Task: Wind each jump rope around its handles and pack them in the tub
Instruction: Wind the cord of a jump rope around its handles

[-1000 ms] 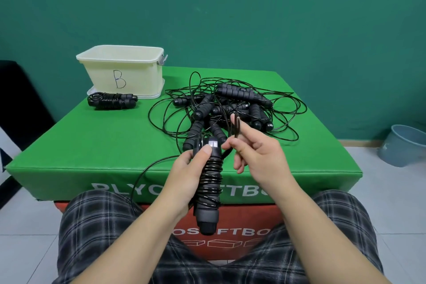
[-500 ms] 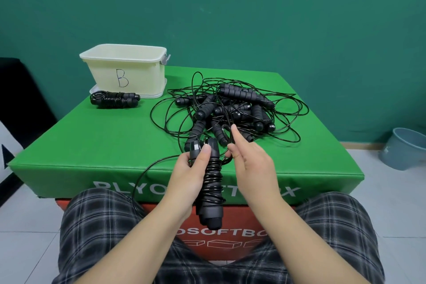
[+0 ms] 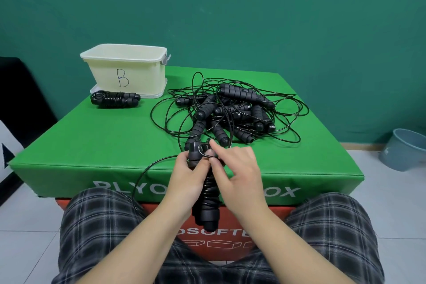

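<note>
Both hands were clamped on the half-wound jump rope (image 3: 207, 193), left hand (image 3: 184, 177) gripping its handles, right hand (image 3: 237, 168) pinching a cord loop, the tub (image 3: 129, 69) sitting at 11 o'clock.

Your left hand (image 3: 186, 174) grips the black cord-wound handle pair (image 3: 207, 200) over the green padded desk (image 3: 92, 145); your right hand (image 3: 237, 168) pinches a small cord loop (image 3: 204, 150) at its top.

Hands (image 3: 216, 168) hide the wound handles' (image 3: 208, 205) tops.
</note>
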`<state>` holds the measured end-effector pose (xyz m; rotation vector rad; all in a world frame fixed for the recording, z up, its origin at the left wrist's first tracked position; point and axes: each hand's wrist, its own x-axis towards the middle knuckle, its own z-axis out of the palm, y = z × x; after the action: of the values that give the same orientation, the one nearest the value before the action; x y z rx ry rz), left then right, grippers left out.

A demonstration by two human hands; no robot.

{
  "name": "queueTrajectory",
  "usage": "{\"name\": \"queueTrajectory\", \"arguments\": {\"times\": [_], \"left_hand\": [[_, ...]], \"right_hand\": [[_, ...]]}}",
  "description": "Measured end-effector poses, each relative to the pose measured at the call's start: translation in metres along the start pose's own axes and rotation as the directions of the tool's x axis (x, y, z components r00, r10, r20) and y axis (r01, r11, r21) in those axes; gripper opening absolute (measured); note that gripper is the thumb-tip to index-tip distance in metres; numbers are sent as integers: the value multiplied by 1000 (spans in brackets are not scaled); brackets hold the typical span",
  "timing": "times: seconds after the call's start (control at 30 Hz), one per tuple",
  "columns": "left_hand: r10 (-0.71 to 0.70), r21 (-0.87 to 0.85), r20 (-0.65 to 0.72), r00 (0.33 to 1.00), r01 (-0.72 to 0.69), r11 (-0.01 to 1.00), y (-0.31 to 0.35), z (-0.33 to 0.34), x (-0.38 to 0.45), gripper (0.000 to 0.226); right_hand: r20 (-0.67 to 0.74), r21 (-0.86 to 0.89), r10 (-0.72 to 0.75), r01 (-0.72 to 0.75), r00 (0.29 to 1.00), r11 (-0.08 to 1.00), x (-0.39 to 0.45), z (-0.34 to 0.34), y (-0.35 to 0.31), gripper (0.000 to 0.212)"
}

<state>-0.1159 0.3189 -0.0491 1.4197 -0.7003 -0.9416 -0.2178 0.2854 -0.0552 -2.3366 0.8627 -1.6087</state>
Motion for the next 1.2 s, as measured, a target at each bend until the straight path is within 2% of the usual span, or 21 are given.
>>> {"name": "queueTrajectory", "arguments": {"times": [0.2, 0.4, 0.43, 0.57, 0.73, 0.87, 1.1, 1.2], "left_hand": [[97, 60, 1, 995, -97, 993, -2, -3, 0, 30], [109, -12, -61, 992, -110, 994, -1, -1, -3, 69], [117, -9, -67, 991, -117, 993, -1, -1, -4, 68], [143, 47, -113, 983, -138, 989, -2, 1, -6, 40], [169, 130, -110, 979, -155, 979, -4, 1, -2, 38], [161, 169, -94, 982, -143, 975, -6, 3, -1, 37], [235, 252, -92, 968, -206, 946, -9, -4, -2, 28], [302, 288, -95, 948, -264, 920, -10, -6, -3, 25]], "right_hand": [[-98, 70, 144, -137, 985, 988, -2, 1, -1, 31], [-138, 29, 133, -130, 981, 991, 1, 0, 3, 29], [-140, 20, 114, -112, 984, 994, 0, 1, 4, 28], [-131, -3, 62, -63, 989, 998, -2, 3, 4, 24], [-96, -110, -21, 11, 995, 994, -1, 4, 9, 22], [-126, -102, 23, -36, 992, 994, -1, 3, 9, 22], [132, -147, -125, 144, 983, 979, 6, 0, 10, 27], [167, -152, -159, 184, 973, 971, 5, 1, 10, 28]]}}
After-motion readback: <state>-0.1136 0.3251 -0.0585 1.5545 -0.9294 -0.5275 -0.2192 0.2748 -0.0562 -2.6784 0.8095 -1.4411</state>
